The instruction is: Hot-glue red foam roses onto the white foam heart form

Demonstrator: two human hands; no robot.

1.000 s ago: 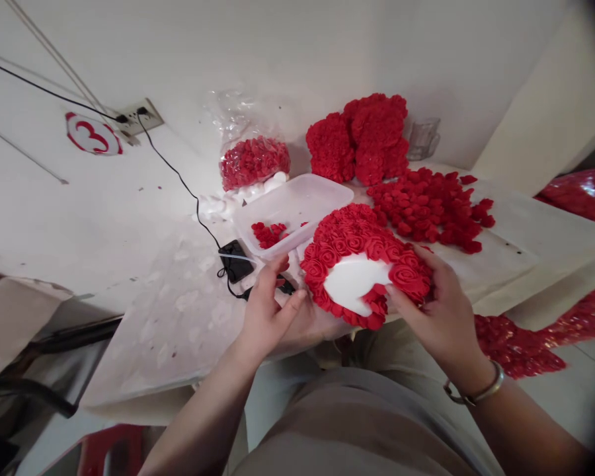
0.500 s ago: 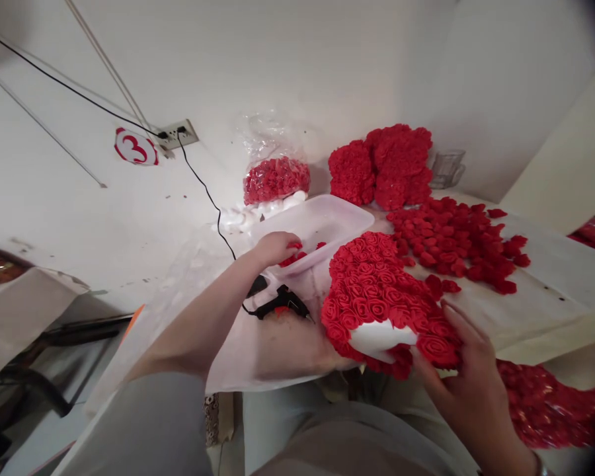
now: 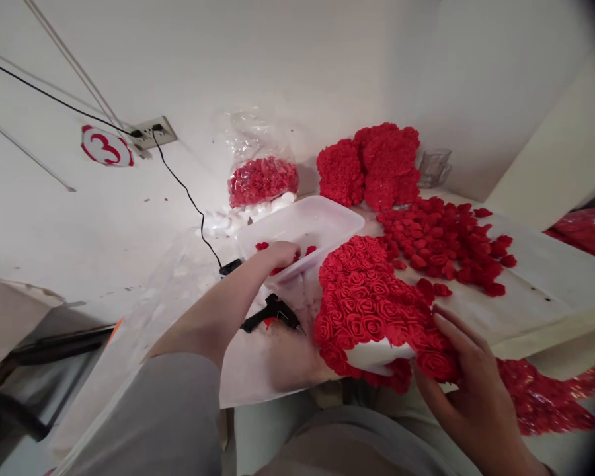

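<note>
My left hand (image 3: 283,253) reaches into a translucent white plastic tray (image 3: 327,215). Its fingers are curled down beside a few loose red foam roses (image 3: 311,250); whatever lies between the fingertips is hidden. With my right hand (image 3: 471,380) I grip the right end of a white foam shape (image 3: 377,355), thumb below and fingers over the top. Rows of red roses (image 3: 359,284) cover most of it, while a bare white patch faces me. A black hot glue gun (image 3: 275,314) lies on the table between the tray and my body, its nozzle pointing toward the foam shape.
Loose red roses (image 3: 441,238) are heaped on the right of the table. Behind stand rose-covered shapes (image 3: 377,165), a clear bag of roses (image 3: 264,180) and a glass mug (image 3: 434,168). A black cord (image 3: 186,192) runs down from the wall socket (image 3: 153,132).
My left hand has gone deeper into the tray, and the loose roses in it have shifted. My right hand keeps its hold on the foam shape. The whole view has swung slightly.
</note>
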